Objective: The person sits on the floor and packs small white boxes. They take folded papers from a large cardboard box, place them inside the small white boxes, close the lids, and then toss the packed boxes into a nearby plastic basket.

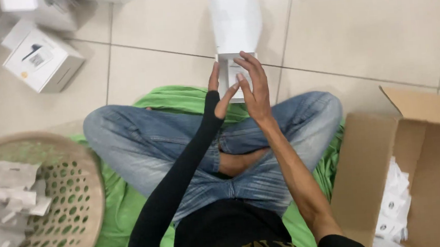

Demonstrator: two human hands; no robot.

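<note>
While I sit cross-legged on the floor (pixel 368 30), my left hand (pixel 221 95) and right hand (pixel 252 82) clasp the open white box (pixel 236 32) above my knees, lid flipped back for reaching inside.

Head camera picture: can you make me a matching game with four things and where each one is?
Things:
1. small white box with its lid up
2. round basket with holes
3. brown cardboard box
4. green cloth

Places:
A. at the right edge, with white packets inside
B. spread on the floor under the seated person
C. in front of the knees, with the left hand and right hand on it
D. at the lower left, with grey card pieces inside

Pairs: 1-C, 2-D, 3-A, 4-B
</note>
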